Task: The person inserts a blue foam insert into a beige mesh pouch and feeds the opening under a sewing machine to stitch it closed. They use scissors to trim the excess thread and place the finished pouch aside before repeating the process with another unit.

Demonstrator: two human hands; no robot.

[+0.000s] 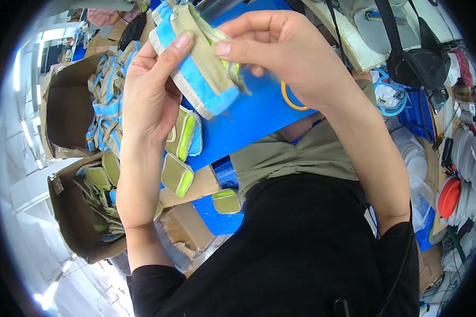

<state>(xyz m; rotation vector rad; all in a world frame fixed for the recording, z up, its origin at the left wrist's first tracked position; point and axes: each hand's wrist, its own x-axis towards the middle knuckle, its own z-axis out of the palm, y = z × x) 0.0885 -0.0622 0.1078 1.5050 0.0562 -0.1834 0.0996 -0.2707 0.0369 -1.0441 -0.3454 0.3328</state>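
Note:
My left hand (pixel 150 100) grips a khaki and light-blue fabric piece (pixel 203 71) with pale edging and a bright green inner layer, held above the blue work surface (pixel 238 132). The fingers and thumb of my right hand (pixel 280 58) pinch the upper right edge of the same piece. An orange loop (pixel 295 103), perhaps a scissor handle, lies beside my right hand, partly hidden. Small khaki pieces with green strips (pixel 175 177) lie below my left hand, some at the edge of the blue surface.
At left stand a cardboard box (pixel 63 108) with blue-khaki straps (pixel 103 108) and another (pixel 74 219) holding green-khaki pieces (pixel 98 177). At right are a cluttered bench (pixel 349 39), a black mesh item (pixel 418 66), blue tubing (pixel 391 108), red and white discs (pixel 448 198).

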